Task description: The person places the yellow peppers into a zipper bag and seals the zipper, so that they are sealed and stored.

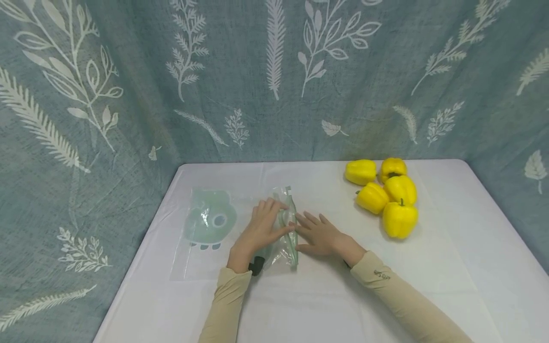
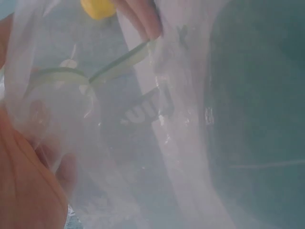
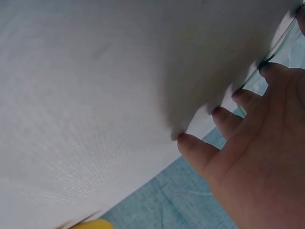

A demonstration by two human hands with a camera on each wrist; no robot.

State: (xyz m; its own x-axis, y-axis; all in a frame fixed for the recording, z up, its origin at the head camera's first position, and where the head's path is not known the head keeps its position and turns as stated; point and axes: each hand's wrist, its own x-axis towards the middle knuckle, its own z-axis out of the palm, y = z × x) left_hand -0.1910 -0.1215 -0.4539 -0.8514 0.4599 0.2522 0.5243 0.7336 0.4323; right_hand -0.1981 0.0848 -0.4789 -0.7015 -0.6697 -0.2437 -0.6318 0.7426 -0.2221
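Note:
A clear zip bag (image 1: 244, 202) with a pale green printed figure lies on the white table, its green zip strip (image 1: 293, 252) toward the right. My left hand (image 1: 261, 226) rests over the mouth end, with its thumb and index finger spread apart beside the strip. The left wrist view shows raised clear film (image 2: 114, 157) in front of this hand's fingers. My right hand (image 1: 319, 234) lies palm down with fingers spread, the tips at the strip's right edge. In the right wrist view its outstretched fingers (image 3: 195, 150) touch the tabletop and the strip.
Several yellow bell peppers (image 1: 400, 220) sit in a group at the back right of the table (image 1: 317, 305). A grey-green leaf-patterned curtain (image 1: 240, 95) hangs behind and at both sides. A small black object (image 1: 256, 266) shows at the left wrist.

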